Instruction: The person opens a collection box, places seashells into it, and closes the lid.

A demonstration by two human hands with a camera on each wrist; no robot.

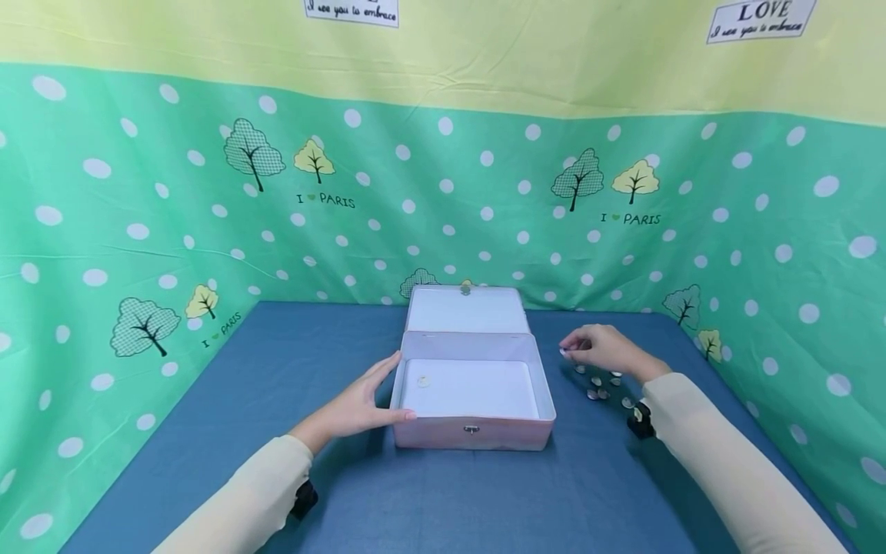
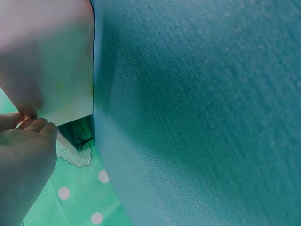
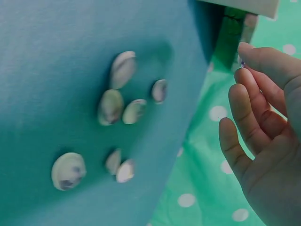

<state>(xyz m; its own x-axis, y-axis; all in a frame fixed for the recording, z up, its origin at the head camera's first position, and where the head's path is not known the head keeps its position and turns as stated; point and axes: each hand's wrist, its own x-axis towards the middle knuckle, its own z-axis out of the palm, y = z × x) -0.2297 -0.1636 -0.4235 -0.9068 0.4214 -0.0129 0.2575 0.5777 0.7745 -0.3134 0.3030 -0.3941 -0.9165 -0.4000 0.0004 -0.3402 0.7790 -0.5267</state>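
Observation:
A pinkish metal box point(image 1: 477, 433) with a white inside stands on the table, its hinged lid point(image 1: 467, 309) tipped back. My left hand point(image 1: 356, 402) holds the box's left side, thumb over the front corner and fingers along the left rim. In the left wrist view its fingertips point(image 2: 40, 123) meet the box wall. To the right of the box, my right hand point(image 1: 604, 348) pinches a small seashell point(image 3: 241, 61) between thumb and fingertips, mostly hidden by them. One pale seashell point(image 1: 423, 381) lies inside the box, towards the left.
Several loose seashells point(image 3: 110, 107) lie on the blue tablecloth point(image 1: 277, 369) beneath and beside my right hand. A green and yellow curtain point(image 1: 443, 185) with dots and trees hangs behind the table and along its sides. A small clasp point(image 1: 471, 429) sits on the box front.

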